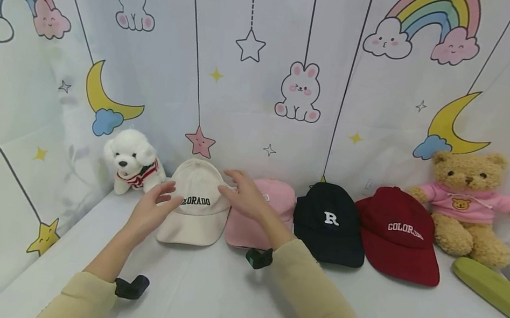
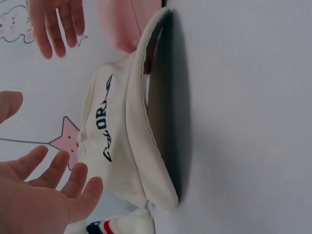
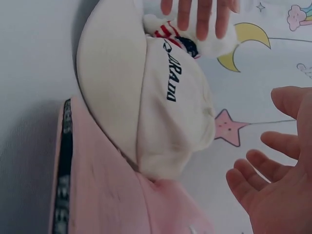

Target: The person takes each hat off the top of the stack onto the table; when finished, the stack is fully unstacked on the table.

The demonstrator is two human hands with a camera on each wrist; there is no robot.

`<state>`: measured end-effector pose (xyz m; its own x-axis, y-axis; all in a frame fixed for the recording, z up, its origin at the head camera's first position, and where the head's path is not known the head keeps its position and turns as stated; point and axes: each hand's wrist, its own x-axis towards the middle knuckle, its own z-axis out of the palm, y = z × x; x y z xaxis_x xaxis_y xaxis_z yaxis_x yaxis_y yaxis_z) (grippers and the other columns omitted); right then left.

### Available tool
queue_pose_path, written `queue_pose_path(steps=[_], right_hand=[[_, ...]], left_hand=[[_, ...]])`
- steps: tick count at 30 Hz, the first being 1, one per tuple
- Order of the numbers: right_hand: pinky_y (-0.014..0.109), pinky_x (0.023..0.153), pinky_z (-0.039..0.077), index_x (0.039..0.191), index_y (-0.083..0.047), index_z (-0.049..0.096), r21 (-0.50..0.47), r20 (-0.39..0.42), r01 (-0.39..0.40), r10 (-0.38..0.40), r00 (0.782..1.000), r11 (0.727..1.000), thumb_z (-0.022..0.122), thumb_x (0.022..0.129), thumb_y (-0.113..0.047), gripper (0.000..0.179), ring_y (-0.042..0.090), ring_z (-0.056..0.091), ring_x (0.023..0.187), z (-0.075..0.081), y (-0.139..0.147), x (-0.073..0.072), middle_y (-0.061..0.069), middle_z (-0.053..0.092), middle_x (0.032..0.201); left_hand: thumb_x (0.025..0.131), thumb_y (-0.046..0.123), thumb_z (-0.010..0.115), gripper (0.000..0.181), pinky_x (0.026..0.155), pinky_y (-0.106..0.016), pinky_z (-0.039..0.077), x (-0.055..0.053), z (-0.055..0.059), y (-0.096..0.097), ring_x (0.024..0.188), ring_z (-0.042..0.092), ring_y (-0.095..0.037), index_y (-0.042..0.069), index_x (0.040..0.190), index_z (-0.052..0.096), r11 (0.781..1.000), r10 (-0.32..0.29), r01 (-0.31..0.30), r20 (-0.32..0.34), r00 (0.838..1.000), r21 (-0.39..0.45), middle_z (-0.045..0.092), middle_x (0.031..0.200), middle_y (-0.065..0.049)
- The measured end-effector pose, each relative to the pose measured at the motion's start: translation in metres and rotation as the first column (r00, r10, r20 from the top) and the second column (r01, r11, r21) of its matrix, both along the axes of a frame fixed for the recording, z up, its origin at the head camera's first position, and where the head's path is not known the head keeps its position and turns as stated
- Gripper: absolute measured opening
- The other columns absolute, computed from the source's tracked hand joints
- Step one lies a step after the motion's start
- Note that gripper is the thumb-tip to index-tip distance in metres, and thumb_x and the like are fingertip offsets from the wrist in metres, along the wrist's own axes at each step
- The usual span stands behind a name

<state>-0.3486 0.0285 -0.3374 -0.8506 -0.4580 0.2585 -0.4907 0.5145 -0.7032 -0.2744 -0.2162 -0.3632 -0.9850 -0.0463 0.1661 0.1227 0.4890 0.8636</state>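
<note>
A cream baseball cap [image 1: 194,226] with dark COLORADO lettering sits on the white table between my two hands. My left hand [image 1: 154,209] is at the cap's left side, fingers spread and loosely bent, with nothing in it. Over on the right, my right hand [image 1: 246,196] hovers by the cap's crown, in front of a pink cap [image 1: 286,198] that it partly covers. In the left wrist view the left hand [image 2: 53,190] stands apart from the cream cap [image 2: 129,141]. The right wrist view has the right hand [image 3: 275,175] also apart from it.
A black cap [image 1: 331,224] with a letter R and a dark red cap [image 1: 398,233] continue the row rightward. A white plush dog [image 1: 130,158] sits at left, a teddy bear [image 1: 465,210] at right. A green elongated case [image 1: 496,290] lies before the bear. A patterned curtain [image 1: 264,90] hangs behind.
</note>
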Motion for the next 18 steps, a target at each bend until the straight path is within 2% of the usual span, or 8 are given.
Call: queue_pose_path(steps=[4,9,18], right_hand=[[0.048,0.106,0.043,0.153,-0.009,0.043,0.008,-0.02,-0.014,0.014,1.0,1.0,0.056,0.103,-0.035,0.058,0.035,0.049,0.132,0.007,0.012,0.008,0.011,0.037,0.157],[0.048,0.108,0.041,0.151,-0.006,0.045,0.019,-0.057,-0.041,0.042,0.997,0.999,0.059,0.103,-0.031,0.056,0.035,0.047,0.134,0.013,0.025,0.018,0.012,0.038,0.156],[0.046,0.112,0.037,0.149,-0.006,0.046,0.063,-0.133,-0.063,0.071,0.989,0.996,0.061,0.102,-0.03,0.055,0.027,0.039,0.14,0.017,0.049,0.034,0.011,0.042,0.152]], left_hand=[[0.102,0.031,0.061,0.064,0.113,-0.052,0.033,0.0,0.003,0.011,0.14,0.038,-0.037,0.003,0.154,0.035,0.998,-0.065,0.066,-0.07,0.995,0.01,0.042,0.152,-0.018],[0.102,0.026,0.063,0.061,0.112,-0.053,0.033,0.0,0.007,0.022,0.138,0.041,-0.037,0.002,0.152,0.038,0.991,-0.123,0.129,-0.153,0.981,0.03,0.045,0.149,-0.02],[0.1,0.021,0.064,0.057,0.109,-0.053,0.038,0.007,0.015,0.043,0.135,0.044,-0.04,0.003,0.15,0.042,0.979,-0.188,0.2,-0.216,0.958,0.037,0.047,0.147,-0.023]])
